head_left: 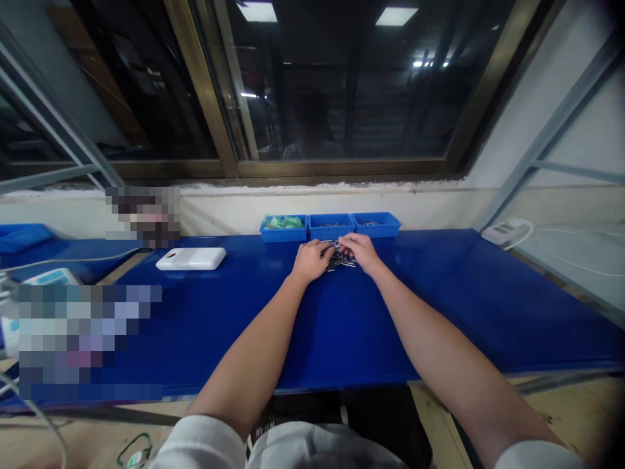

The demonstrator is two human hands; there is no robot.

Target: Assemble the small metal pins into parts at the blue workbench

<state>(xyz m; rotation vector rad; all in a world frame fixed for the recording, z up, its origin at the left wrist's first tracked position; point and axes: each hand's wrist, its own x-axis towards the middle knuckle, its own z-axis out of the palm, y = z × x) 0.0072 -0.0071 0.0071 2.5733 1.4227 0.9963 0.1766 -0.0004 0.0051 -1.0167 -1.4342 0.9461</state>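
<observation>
A pile of thin, dark and silvery metal pieces (342, 262) lies on the blue tabletop, too small to name exactly. My left hand (311, 260) rests at the pile's left side, its fingers curled and thumb bent inward over the pieces. From the right, my right hand (360, 250) reaches in with thumb and fingertips pinched together at the far edge of the pile. The hands are close together but apart. What either hand grips is hidden or too small to make out.
Behind the pile stand three blue bins: the left bin (284, 236) holds green-and-white packets, while the middle bin (331, 233) and right bin (375, 229) hold thin metal pieces. A white power bank (191, 258) lies at left. A power strip (508, 230) with a cable sits far right.
</observation>
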